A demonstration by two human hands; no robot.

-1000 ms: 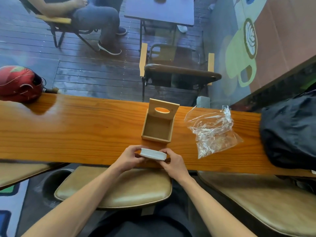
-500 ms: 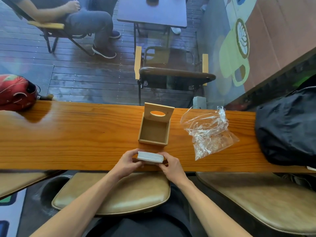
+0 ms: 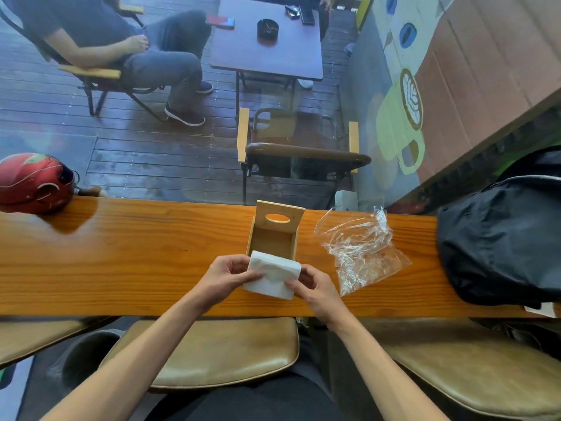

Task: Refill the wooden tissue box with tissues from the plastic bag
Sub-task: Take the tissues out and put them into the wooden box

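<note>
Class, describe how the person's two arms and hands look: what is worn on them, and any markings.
Both forearms are bare, with no sleeves in view. The left hand and right hand wear no gloves, and no rings, watch or markings are visible.

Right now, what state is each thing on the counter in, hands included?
wooden tissue box: lid raised, inside empty
tissue stack: held above the counter, tilted, in front of the box
plastic bag: crumpled, lying right of the box
left hand: gripping the stack's left edge
right hand: pinching the stack's right edge
</note>
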